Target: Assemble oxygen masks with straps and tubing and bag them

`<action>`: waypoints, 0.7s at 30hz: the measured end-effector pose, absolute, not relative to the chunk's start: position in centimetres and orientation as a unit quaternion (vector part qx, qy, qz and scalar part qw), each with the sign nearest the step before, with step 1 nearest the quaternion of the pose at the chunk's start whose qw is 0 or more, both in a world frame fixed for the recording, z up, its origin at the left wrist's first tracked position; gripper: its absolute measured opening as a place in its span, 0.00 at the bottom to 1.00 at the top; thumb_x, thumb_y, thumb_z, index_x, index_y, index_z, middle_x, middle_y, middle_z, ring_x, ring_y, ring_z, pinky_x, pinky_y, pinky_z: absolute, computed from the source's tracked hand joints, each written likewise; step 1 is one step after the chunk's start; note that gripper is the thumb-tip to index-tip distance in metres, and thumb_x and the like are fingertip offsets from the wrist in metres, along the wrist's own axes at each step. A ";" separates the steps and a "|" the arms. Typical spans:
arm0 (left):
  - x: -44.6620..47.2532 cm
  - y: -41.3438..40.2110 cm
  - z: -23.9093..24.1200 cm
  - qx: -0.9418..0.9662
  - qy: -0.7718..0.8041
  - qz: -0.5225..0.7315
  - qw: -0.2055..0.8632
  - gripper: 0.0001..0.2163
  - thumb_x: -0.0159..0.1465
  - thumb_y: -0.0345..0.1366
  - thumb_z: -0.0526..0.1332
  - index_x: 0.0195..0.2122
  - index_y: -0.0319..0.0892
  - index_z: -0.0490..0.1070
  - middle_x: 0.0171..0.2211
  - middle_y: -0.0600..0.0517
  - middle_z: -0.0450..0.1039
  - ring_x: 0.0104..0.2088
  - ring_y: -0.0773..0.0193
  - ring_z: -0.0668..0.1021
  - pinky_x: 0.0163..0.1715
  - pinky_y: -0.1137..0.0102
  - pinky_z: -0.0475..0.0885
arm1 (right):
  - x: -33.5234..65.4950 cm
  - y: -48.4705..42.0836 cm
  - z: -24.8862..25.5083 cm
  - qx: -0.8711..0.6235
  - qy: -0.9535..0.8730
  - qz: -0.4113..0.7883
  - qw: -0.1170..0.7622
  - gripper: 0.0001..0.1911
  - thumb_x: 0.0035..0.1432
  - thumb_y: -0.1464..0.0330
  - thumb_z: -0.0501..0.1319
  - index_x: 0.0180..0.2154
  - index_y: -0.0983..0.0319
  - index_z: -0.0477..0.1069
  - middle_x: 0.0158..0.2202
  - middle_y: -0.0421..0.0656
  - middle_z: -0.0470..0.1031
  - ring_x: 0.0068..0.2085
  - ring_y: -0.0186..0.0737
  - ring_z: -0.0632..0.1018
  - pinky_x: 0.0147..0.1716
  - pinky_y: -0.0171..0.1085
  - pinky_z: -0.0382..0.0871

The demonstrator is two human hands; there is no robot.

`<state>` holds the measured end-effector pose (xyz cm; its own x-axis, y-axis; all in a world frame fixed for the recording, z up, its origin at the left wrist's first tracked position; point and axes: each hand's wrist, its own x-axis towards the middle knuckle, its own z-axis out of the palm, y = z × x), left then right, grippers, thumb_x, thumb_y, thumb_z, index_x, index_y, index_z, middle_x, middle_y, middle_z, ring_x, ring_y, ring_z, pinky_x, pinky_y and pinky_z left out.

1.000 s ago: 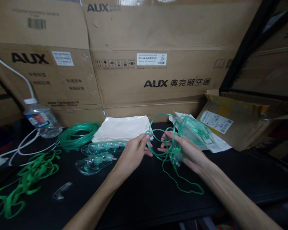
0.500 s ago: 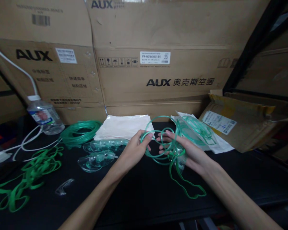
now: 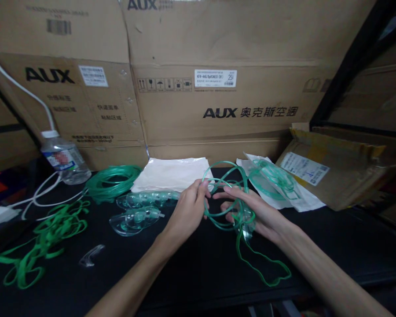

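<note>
My left hand (image 3: pixel 194 199) pinches a loop of thin green tubing (image 3: pixel 222 226) between thumb and fingers. My right hand (image 3: pixel 251 204) is curled around the other side of the coiled loops, its fingers partly hidden behind them. A clear, green-tinted mask (image 3: pixel 248 226) is bunched against the right palm with the tubing. From it a green elastic strap (image 3: pixel 273 285) hangs in a long loop toward the table. Left of my left hand lie more clear masks (image 3: pixel 137 220) with green fittings. A white-backed pouch (image 3: pixel 273 176) holding green tubing rests beyond my right hand.
White pouches (image 3: pixel 173 174) are stacked at the back, beside a coil of green tubing (image 3: pixel 114 187). Loose green straps (image 3: pixel 53 229), a small clear plastic piece (image 3: pixel 91 256) and a bottle (image 3: pixel 67 160) are on the left. An opened carton (image 3: pixel 336 163) stands right; large boxes (image 3: pixel 251 92) wall the back.
My hands have shifted slightly, and the loops between them look more gathered around the right fingers. The strap hangs a little lower and further right. The view has moved slightly.
</note>
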<state>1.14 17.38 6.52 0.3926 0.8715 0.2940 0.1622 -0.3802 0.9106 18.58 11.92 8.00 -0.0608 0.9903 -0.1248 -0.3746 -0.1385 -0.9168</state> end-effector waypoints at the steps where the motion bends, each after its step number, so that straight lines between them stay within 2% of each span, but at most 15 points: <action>1: 1.2 17.2 6.5 0.727 0.357 0.413 0.417 0.17 0.74 0.46 0.49 0.35 0.42 0.68 0.22 0.57 0.66 0.19 0.67 0.71 0.23 0.72 0.69 | 18.5 12.0 7.9 -0.415 -0.376 0.625 0.544 0.14 0.58 0.61 0.72 0.41 0.65 0.80 0.43 0.49 0.82 0.28 0.32 0.79 0.21 0.29 0.75; 3: 1.3 16.8 6.6 0.742 0.347 0.408 0.403 0.15 0.74 0.43 0.50 0.36 0.42 0.71 0.25 0.55 0.68 0.24 0.66 0.74 0.25 0.72 0.70 | 18.4 12.0 7.9 -0.411 -0.379 0.617 0.554 0.16 0.58 0.58 0.72 0.42 0.63 0.79 0.44 0.48 0.82 0.29 0.32 0.79 0.20 0.28 0.73; 6: 1.4 16.4 6.9 0.764 0.324 0.391 0.399 0.13 0.72 0.42 0.55 0.46 0.42 0.75 0.34 0.51 0.74 0.29 0.65 0.76 0.25 0.72 0.71 | 18.3 11.9 8.0 -0.416 -0.375 0.609 0.563 0.18 0.57 0.57 0.72 0.44 0.61 0.77 0.43 0.46 0.82 0.30 0.34 0.80 0.19 0.28 0.73; 9: 1.5 16.3 7.0 0.763 0.315 0.370 0.427 0.18 0.66 0.42 0.63 0.56 0.45 0.71 0.42 0.50 0.76 0.28 0.66 0.76 0.24 0.72 0.71 | 18.2 11.8 8.0 -0.426 -0.388 0.599 0.556 0.18 0.57 0.57 0.72 0.43 0.61 0.76 0.41 0.45 0.82 0.28 0.33 0.79 0.19 0.28 0.73; 11: 1.6 16.3 6.9 0.736 0.313 0.358 0.482 0.22 0.62 0.41 0.66 0.57 0.43 0.69 0.41 0.50 0.77 0.29 0.65 0.77 0.22 0.74 0.70 | 18.0 11.7 8.0 -0.438 -0.395 0.587 0.554 0.18 0.56 0.58 0.73 0.43 0.61 0.74 0.38 0.44 0.82 0.26 0.33 0.78 0.19 0.28 0.73; 14: 1.6 16.5 6.8 0.676 0.311 0.327 0.583 0.22 0.59 0.36 0.66 0.54 0.39 0.66 0.35 0.51 0.76 0.29 0.65 0.77 0.18 0.77 0.65 | 17.7 11.6 7.8 -0.460 -0.401 0.562 0.559 0.19 0.54 0.60 0.74 0.43 0.59 0.71 0.33 0.42 0.82 0.25 0.35 0.79 0.18 0.29 0.72; 17: 1.7 16.8 6.7 0.650 0.326 0.310 0.612 0.23 0.56 0.32 0.66 0.54 0.39 0.65 0.33 0.52 0.75 0.28 0.66 0.76 0.18 0.78 0.63 | 17.5 11.6 7.7 -0.458 -0.420 0.555 0.554 0.21 0.54 0.62 0.73 0.43 0.58 0.66 0.39 0.44 0.83 0.25 0.37 0.81 0.18 0.32 0.73; 21: 1.8 16.9 6.3 0.653 0.354 0.306 0.595 0.27 0.52 0.32 0.70 0.54 0.40 0.66 0.37 0.51 0.72 0.26 0.70 0.73 0.17 0.78 0.63 | 17.4 11.6 7.9 -0.465 -0.429 0.550 0.545 0.23 0.54 0.63 0.73 0.44 0.56 0.62 0.50 0.47 0.81 0.25 0.37 0.82 0.17 0.33 0.74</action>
